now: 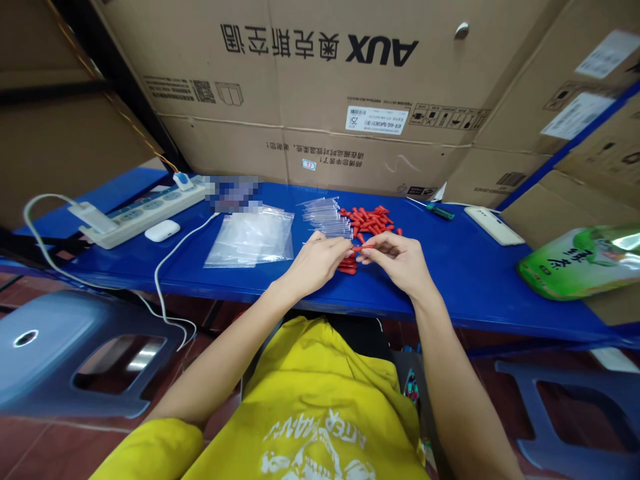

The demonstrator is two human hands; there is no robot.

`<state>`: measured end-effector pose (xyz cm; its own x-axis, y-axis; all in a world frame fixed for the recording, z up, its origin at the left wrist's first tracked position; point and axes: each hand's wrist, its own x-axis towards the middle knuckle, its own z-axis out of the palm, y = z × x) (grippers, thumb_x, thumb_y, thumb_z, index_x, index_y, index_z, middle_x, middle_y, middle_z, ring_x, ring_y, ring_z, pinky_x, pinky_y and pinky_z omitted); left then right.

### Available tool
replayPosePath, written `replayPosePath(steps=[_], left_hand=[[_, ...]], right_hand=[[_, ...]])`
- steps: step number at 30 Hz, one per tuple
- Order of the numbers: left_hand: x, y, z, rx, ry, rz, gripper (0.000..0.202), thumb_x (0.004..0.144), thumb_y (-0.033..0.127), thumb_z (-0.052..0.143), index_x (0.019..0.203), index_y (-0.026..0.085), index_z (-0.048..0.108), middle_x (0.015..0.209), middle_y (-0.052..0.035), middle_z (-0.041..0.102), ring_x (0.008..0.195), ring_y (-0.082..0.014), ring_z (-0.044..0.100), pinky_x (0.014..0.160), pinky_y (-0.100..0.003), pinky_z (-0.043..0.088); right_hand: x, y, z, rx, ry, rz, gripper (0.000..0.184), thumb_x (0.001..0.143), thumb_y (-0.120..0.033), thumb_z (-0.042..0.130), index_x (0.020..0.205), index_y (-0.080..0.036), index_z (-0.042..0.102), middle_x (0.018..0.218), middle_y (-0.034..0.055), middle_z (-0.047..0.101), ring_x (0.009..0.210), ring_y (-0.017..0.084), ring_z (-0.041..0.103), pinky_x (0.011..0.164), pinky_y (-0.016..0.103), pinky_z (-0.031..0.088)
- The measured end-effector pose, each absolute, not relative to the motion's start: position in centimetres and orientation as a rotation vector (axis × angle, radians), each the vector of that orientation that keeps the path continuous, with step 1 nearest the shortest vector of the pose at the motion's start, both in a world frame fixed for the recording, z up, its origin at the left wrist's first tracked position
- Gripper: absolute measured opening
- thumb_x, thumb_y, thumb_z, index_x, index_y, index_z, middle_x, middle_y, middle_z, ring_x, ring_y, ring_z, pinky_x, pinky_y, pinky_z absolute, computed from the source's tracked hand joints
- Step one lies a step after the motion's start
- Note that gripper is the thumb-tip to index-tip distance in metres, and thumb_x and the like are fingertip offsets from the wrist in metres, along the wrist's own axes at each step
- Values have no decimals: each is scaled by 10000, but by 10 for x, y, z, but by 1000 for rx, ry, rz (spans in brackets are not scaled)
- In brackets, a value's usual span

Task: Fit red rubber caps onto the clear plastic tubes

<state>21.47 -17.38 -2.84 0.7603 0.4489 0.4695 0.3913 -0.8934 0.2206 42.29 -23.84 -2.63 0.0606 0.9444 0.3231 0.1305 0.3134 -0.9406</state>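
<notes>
My right hand [397, 259] is closed in a pinch on a small red bulb-shaped piece [367, 247]. Fingertips of my left hand [323, 260] meet its other end, also pinched, and what they hold is hidden behind the fingers. Just beyond my hands lies a pile of similar red pieces [373, 219]. To the left of that pile, thin clear rods [325, 215] lie side by side in a bundle. Several more red pieces [348, 265] rest under my hands, close to the table's front edge.
Clear plastic bags [253, 237] lie on the blue table [470, 280] at left, near a white cable, an earphone case [163, 230] and a power strip [150, 210]. A green-handled screwdriver [437, 211], a white power bank-like block [494, 225] and a green package [575, 263] are at right. Cardboard boxes stand behind.
</notes>
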Motion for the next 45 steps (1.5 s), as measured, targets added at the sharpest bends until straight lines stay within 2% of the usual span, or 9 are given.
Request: replayPosePath(steps=[9, 17, 28, 31, 36, 39, 45], left_hand=[[214, -173, -29, 2829, 659, 756, 319, 1121, 233, 310, 931, 191, 562, 863, -31, 697, 770, -178, 612, 818, -332, 337], [214, -173, -28, 2819, 657, 748, 326, 1128, 251, 313, 941, 188, 572, 870, -30, 698, 775, -178, 610, 817, -333, 329], [214, -174, -27, 2803, 660, 775, 370, 1140, 287, 292, 935, 181, 581, 867, -34, 682, 778, -175, 599, 821, -330, 341], [214, -175, -25, 2785, 656, 811, 392, 1144, 320, 280, 981, 177, 607, 913, -56, 684, 833, -185, 616, 839, -333, 354], [214, -176, -25, 2769, 691, 883, 385, 1146, 321, 270, 1174, 174, 624, 1040, -94, 692, 944, -214, 624, 858, -342, 366], [214, -175, -27, 2796, 727, 882, 380, 1143, 330, 292, 1150, 172, 638, 1035, -98, 692, 967, -225, 623, 854, -343, 373], [213, -172, -28, 2792, 719, 844, 324, 1135, 307, 337, 1113, 181, 634, 1020, -75, 726, 937, -211, 666, 838, -334, 397]], right_hand=[[422, -239, -26, -1091, -1367, 868, 336, 782, -487, 889, 874, -197, 746, 795, 40, 798, 728, 225, 806, 768, 375, 697], [421, -239, -26, -1067, -1372, 884, 299, 802, -448, 881, 879, -193, 746, 791, 35, 796, 726, 212, 805, 768, 357, 695], [419, -238, -28, -1075, -1390, 854, 311, 805, -471, 873, 892, -201, 745, 809, 37, 799, 734, 222, 804, 774, 376, 697], [420, -238, -25, -1061, -1368, 826, 299, 798, -460, 881, 915, -219, 746, 807, 23, 795, 720, 217, 799, 749, 367, 697], [423, -238, -22, -1073, -1375, 814, 339, 793, -463, 883, 1008, -228, 764, 853, 26, 799, 747, 216, 797, 779, 379, 694], [424, -237, -24, -1093, -1350, 819, 350, 777, -447, 897, 1020, -228, 773, 843, 22, 802, 764, 217, 801, 809, 381, 691], [424, -235, -28, -1092, -1327, 813, 298, 750, -452, 914, 857, -215, 769, 780, 33, 802, 720, 235, 801, 759, 394, 697]])
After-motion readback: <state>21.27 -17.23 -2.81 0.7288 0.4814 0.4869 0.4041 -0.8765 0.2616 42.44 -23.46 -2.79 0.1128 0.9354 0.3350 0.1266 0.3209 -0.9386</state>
